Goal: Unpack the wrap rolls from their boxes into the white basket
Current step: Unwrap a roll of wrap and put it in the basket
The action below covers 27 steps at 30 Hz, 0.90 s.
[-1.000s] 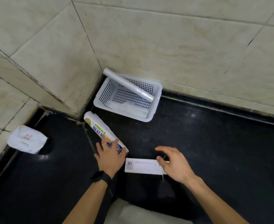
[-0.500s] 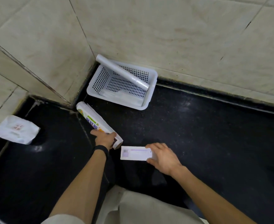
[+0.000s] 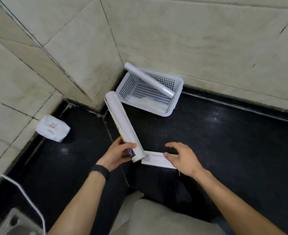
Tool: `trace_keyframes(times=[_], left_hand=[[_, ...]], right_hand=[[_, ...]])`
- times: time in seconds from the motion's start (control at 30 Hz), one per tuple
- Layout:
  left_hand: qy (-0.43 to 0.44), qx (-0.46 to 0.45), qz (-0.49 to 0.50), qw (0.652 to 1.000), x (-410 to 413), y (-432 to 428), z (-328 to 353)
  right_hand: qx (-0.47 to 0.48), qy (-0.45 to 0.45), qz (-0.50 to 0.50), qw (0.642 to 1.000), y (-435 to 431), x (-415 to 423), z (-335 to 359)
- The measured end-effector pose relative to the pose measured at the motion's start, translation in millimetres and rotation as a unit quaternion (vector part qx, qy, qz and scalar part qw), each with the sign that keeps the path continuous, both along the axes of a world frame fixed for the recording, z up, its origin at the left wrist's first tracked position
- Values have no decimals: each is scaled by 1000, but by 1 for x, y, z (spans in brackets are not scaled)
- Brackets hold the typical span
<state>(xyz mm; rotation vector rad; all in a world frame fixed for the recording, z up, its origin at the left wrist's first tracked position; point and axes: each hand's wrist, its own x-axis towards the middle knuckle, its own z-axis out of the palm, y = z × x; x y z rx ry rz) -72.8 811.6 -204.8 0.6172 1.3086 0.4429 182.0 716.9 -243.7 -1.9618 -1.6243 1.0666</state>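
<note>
A white perforated basket (image 3: 177, 99) sits in the corner of the black counter against the tiled wall. One wrap roll (image 3: 148, 80) leans across it, from the back left rim down to the right side. My left hand (image 3: 117, 154) grips the near end of a long white wrap box (image 3: 123, 124), which is lifted and points toward the basket's left corner. My right hand (image 3: 182, 157) hovers with fingers spread over a flat white box (image 3: 156, 160) lying on the counter, its fingertips touching the box.
A white folded packet (image 3: 52, 128) lies at the left by the wall. A white cable (image 3: 29, 200) and a metal sink edge (image 3: 16, 224) sit at the bottom left. Light cloth (image 3: 156, 217) covers my lap below.
My left hand has closed on the long box and rolled it so its plain white side faces up. My right hand has lifted and spread over the flat box.
</note>
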Motion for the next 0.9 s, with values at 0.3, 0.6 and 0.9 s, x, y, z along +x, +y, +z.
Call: trace_keyframes(times=[0.3,0.6,0.9], left_hand=[[156,202,-165,953,27,-17,19],[235,259,-309,884,42,-28,24],[191,240,-302,903,21,-14,31]], right_hand=[[87,231,-95,964,35,-32,61],[1,261,-160,952,35,-10,53],[9,301,-198,933,41,-6,52]])
